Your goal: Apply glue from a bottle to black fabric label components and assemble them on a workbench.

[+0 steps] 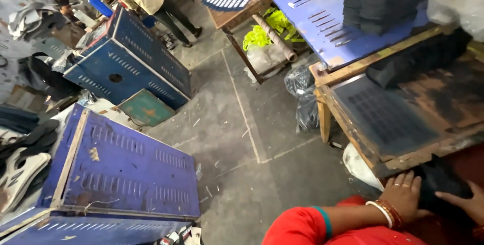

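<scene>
**Both hands on a black piece, down at the near right**

Red sleeve with a teal cuff band is seen closest to the lens, at the near right bottom edge. From it the left hand (403,194) is stretched out, bangles stacked at the wrist and rings worn on the fingers. Its fingers are laid close together and pressed flat against the edge of a black piece (443,189), which is tucked low under the near corner of the wooden table (353,124).

That black piece looks dark, matte and soft-edged, kind of like foam or rubber sheet; the exact shape can't be made out since it's in shadow. The right hand (469,202) is only partly caught at the frame edge, resting on the piece's near side; whether its fingers are spread or curled can't be told.

On the table a dark ribbed plate (383,114) is set in a worn wood frame, grimy and scorched-looking. Farther back, a blue metal sheet (307,8) with cut slots is topped by a stack of black slabs (383,0).

At the near left, a blue louvered metal cabinet (126,169) is lying on the cracked grey concrete floor (242,139), with a second one (126,58) farther off. A person's legs (166,8) are visible at the far end.
</scene>
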